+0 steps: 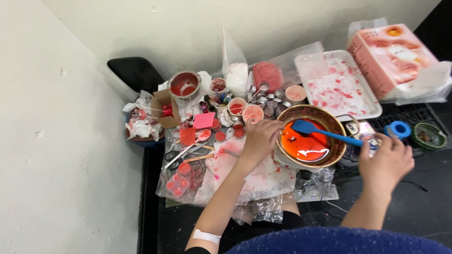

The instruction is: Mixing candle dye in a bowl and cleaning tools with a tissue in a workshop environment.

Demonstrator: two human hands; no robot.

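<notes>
Blue silicone spatula [325,132] lies across the round metal pot of molten red wax [308,141], blade over the wax, its handle end closed in the grip of the right hand [385,161] at the pot's right side. Left hand [259,139] rests at the pot's left rim, fingers curled together near a small pink-stained paper cup [253,113]; whether its grip holds anything cannot be told. Around them on the cluttered desk [414,188] lie a wax-spattered white tray [336,84], a crumpled red-stained plastic sheet [263,181], and a blue tape roll [398,129].
</notes>
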